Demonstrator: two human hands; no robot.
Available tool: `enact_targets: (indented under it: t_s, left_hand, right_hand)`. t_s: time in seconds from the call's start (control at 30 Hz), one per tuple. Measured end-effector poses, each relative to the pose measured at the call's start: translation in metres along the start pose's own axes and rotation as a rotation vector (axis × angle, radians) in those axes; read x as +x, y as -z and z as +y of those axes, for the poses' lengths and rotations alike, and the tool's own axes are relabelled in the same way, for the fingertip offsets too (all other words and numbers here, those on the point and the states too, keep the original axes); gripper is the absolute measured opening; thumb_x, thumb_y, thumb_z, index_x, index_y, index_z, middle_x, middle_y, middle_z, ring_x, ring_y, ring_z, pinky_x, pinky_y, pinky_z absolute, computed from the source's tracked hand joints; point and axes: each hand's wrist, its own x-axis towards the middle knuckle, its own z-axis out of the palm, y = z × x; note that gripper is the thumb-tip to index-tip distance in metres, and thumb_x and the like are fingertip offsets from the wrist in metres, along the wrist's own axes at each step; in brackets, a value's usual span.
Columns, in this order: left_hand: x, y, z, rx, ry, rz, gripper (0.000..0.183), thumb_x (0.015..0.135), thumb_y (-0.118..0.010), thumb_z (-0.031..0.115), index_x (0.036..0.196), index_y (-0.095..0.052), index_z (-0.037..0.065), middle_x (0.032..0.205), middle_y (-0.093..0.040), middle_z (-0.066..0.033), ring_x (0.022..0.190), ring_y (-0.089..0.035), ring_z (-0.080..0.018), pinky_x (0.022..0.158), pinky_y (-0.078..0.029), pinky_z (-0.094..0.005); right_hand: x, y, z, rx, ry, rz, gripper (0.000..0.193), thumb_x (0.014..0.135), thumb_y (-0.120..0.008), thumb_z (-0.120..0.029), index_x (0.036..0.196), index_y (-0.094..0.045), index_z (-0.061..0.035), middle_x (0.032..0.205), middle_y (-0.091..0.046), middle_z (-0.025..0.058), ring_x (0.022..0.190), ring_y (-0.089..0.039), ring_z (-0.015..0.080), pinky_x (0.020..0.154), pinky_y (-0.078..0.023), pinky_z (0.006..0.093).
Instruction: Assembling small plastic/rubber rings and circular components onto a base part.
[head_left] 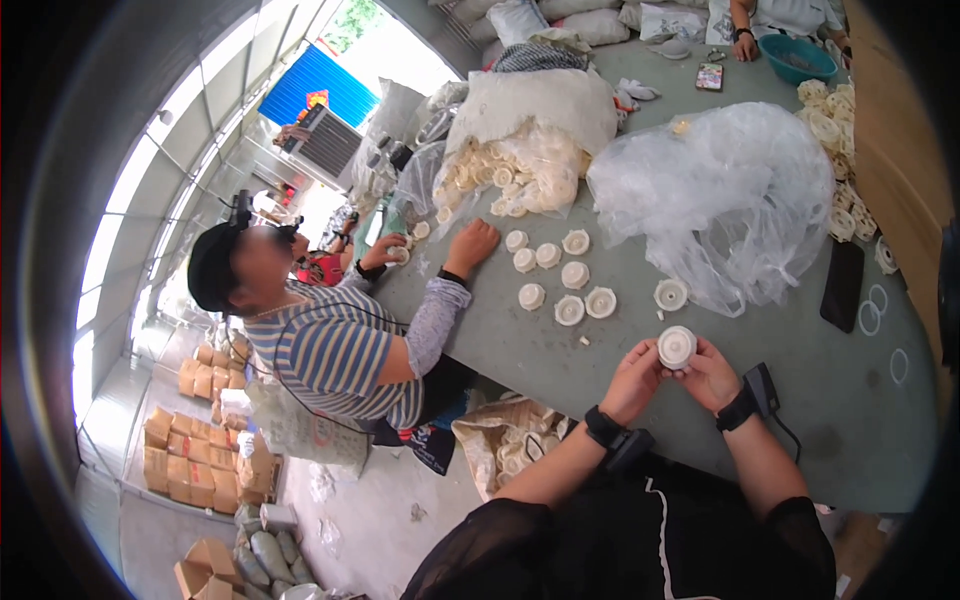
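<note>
Grip: I have both hands closed narrowly around one white round part [677, 347]; the left hand [632, 380] pinches its left rim and the right hand [708, 376] its right rim, fingertips on the edge.
Where it is: held up just above the near edge of the grey table [800, 420], in front of my chest.
Handling: I judge it light, stiff moulded plastic, smooth enough to slip, so I'd keep hold of the outer rim and not the raised centre; it looks unlikely to crush.
Wrists: a black band on each, with a small black device by the right one.
Loose parts: a scatter of like white discs [570, 285] lies on the table just beyond my hands, apart from one another.
Clear bag: a big crumpled clear plastic bag [720, 195] sits far right of the discs; what it holds I cannot tell.
Open sack: a white sack [525, 140] at the far left spills many of the same white pieces onto the table.
Floor sack: another sack [505, 440] below the table edge, near left, holds more white parts.
Basin: a teal basin [797, 57] stands far away; its contents are unclear.
Rings: thin white rings [870, 318] lie at the right, next to a dark phone [842, 285].
Co-worker: a person in a striped shirt [335, 355] sits at the left with a hand on the table.
Boxes: stacked brown cartons [190, 460] on the floor, far left.
</note>
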Motion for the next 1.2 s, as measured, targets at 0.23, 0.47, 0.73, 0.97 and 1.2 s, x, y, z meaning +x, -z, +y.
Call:
enact_targets:
  t_s: [0.23,0.47,0.73,0.97,1.2]
  left_hand:
    - [-0.035,-0.002,0.029,0.248,-0.105,0.179,0.030,0.082,-0.049,0.010,0.111,-0.047,0.003,0.106,-0.054,-0.0070,0.096,-0.052,-0.0163,0.083,-0.041,-0.0312]
    - [-0.150,0.094,0.110,0.342,-0.304,0.586,0.025,0.075,-0.044,0.010,0.097,-0.053,0.001,0.095,-0.059,-0.0089,0.087,-0.056,-0.0183,0.080,-0.043,-0.0311]
    - [-0.228,0.170,0.079,1.848,-0.091,0.836,0.020,0.074,-0.056,0.014,0.090,-0.058,0.001,0.084,-0.059,-0.0157,0.074,-0.057,-0.0288,0.068,-0.046,-0.0333]
    - [-0.082,0.024,0.114,1.408,-0.255,0.427,0.013,0.078,-0.056,0.002,0.090,-0.058,0.001,0.080,-0.059,-0.0073,0.071,-0.057,-0.0148,0.066,-0.045,-0.0244]
    - [0.092,-0.060,0.079,1.719,-0.478,-0.381,0.020,0.077,-0.055,0.007,0.097,-0.056,0.003,0.095,-0.056,-0.0127,0.090,-0.054,-0.0299,0.080,-0.042,-0.0353]
  right_hand:
    - [0.004,0.002,0.013,-0.268,-0.119,-0.034,0.026,0.080,-0.049,-0.004,0.107,-0.049,-0.0044,0.098,-0.055,0.0070,0.080,-0.055,0.0148,0.073,-0.046,0.0299]
    - [0.007,0.003,0.004,-0.071,-0.084,0.016,0.027,0.084,-0.050,-0.019,0.106,-0.050,-0.0033,0.091,-0.056,0.0073,0.072,-0.054,0.0146,0.068,-0.045,0.0303]
    - [0.005,0.013,0.002,0.021,-0.066,0.062,0.027,0.085,-0.046,-0.023,0.103,-0.053,-0.0047,0.089,-0.057,0.0074,0.074,-0.054,0.0163,0.069,-0.044,0.0316]
    - [0.009,0.017,0.000,0.431,-0.080,0.105,0.026,0.086,-0.045,-0.026,0.094,-0.055,-0.0039,0.085,-0.058,0.0094,0.074,-0.053,0.0184,0.069,-0.043,0.0333]
    - [0.005,0.027,-0.002,0.476,-0.054,0.121,0.025,0.086,-0.046,-0.027,0.089,-0.055,-0.0043,0.083,-0.058,0.0089,0.070,-0.053,0.0182,0.068,-0.044,0.0327]
